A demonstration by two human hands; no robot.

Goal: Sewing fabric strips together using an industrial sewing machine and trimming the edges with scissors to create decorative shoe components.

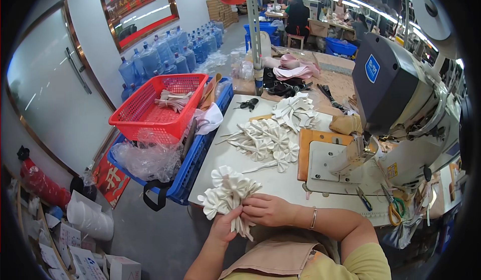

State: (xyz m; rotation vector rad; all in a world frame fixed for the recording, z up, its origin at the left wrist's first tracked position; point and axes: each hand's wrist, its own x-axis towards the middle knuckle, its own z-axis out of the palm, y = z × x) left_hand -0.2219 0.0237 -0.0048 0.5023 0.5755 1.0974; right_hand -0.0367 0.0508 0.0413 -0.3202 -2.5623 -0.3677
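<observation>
A bunch of white flower-shaped pieces (225, 187) with strip-like stems is held at the table's near left edge, over my lap. My left hand (227, 226) is closed round the stems from below. Against the same bunch, my right hand (268, 210) has its fingers bent round the stems' right side; the fingertips are partly hidden. Beyond my hands, a pile of white flower pieces (263, 138) lies on the white tabletop (213, 167). Behind that pile rests a stack of white ruffled pieces (295, 112).
A sewing machine (396, 89) stands at the right. Near it lie orange-and-green scissors (395, 211) and small snips (365, 199). At the left, a red basket (150, 124) sits on a blue crate (183, 179) beside the table. Black snips (247, 104) lie at the tabletop's far left.
</observation>
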